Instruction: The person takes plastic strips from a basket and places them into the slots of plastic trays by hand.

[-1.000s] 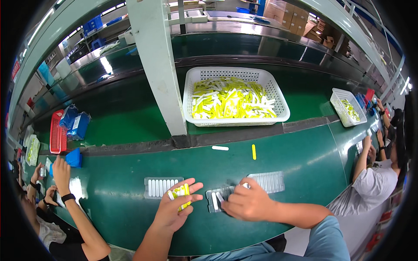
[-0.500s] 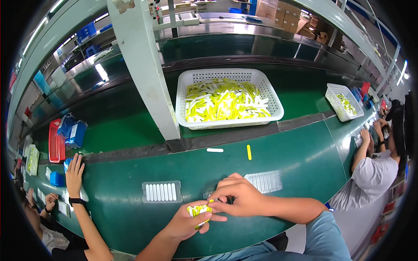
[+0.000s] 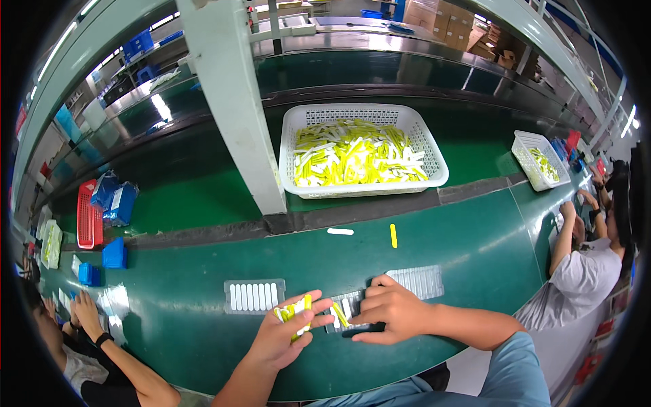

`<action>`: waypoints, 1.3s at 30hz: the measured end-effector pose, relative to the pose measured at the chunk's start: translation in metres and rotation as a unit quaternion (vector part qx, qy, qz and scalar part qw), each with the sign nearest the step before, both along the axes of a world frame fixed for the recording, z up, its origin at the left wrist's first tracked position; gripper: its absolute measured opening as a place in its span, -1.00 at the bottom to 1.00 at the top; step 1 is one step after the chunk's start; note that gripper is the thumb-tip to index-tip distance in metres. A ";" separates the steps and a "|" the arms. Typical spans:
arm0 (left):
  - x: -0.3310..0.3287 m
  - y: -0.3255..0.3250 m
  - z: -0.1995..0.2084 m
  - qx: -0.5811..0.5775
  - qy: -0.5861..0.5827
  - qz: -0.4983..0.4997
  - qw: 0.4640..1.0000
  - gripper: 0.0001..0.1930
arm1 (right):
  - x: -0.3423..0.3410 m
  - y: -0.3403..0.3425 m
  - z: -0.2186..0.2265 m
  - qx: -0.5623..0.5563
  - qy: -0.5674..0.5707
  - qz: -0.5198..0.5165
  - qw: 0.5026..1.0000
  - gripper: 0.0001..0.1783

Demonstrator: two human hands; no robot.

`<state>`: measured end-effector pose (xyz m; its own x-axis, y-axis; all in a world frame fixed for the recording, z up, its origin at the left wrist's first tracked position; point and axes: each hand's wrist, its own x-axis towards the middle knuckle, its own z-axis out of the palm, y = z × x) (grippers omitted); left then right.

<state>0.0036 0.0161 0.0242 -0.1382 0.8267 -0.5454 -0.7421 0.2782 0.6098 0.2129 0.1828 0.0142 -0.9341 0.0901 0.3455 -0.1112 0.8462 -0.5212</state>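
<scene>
My left hand [image 3: 288,334] is closed around a bunch of small flat strips [image 3: 291,313], yellow and white with rounded ends. Just right of it, a clear slotted plastic tray [image 3: 332,328] lies on the green table, partly covered by both hands. In that tray sit a white strip and a slanting yellow strip [image 3: 340,314]. My right hand [image 3: 395,313] is over the tray's right side, fingers apart, its index fingertip at the yellow strip. Another clear tray [image 3: 255,297], to the left, holds a row of white strips. To the right is a third tray [image 3: 424,282] with pale slots.
A white basket [image 3: 434,178] heaped with yellow and white strips stands beyond a dark seam, beside a white post [image 3: 237,115]. One loose white strip [image 3: 340,231] and one yellow strip [image 3: 393,236] lie on the table. Co-workers sit left and right.
My right hand has left the bunch in my left hand and moved down to the middle tray, where a yellow strip now lies. A co-worker's arm at left has drawn back toward them.
</scene>
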 end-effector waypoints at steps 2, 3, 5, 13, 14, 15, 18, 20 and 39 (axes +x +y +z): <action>0.004 -0.004 -0.010 0.047 -0.021 -0.058 0.997 -0.49 | -0.001 0.003 0.003 -0.040 -0.006 -0.004 0.999 -0.74; 0.005 -0.006 -0.014 0.053 -0.040 -0.084 0.994 -0.48 | -0.005 0.002 0.004 -0.087 0.017 -0.034 0.995 -0.76; 0.009 -0.005 -0.015 0.039 -0.030 -0.124 0.991 -0.49 | -0.013 0.000 0.005 -0.180 0.062 -0.092 0.977 -0.79; 0.008 -0.005 -0.016 0.055 -0.016 -0.152 0.987 -0.56 | -0.017 0.004 0.004 -0.357 0.087 -0.185 0.911 -0.89; 0.007 -0.005 -0.014 0.055 -0.016 -0.150 0.987 -0.56 | -0.018 0.006 0.000 -0.449 0.105 -0.228 0.857 -0.91; 0.007 -0.005 -0.012 0.043 0.010 -0.112 0.993 -0.57 | -0.015 0.013 -0.001 -0.454 0.086 -0.215 0.861 -0.94; 0.006 -0.002 -0.005 0.019 0.040 -0.040 0.998 -0.57 | -0.007 0.031 0.002 -0.333 -0.071 -0.048 0.939 -0.93; 0.005 -0.002 -0.005 0.007 0.042 -0.008 0.999 -0.57 | -0.010 0.028 0.002 -0.272 -0.117 -0.041 0.954 -0.89; 0.006 0.001 -0.008 0.002 0.011 0.051 0.999 -0.60 | -0.028 0.021 -0.002 0.013 -0.040 -0.046 0.998 -0.59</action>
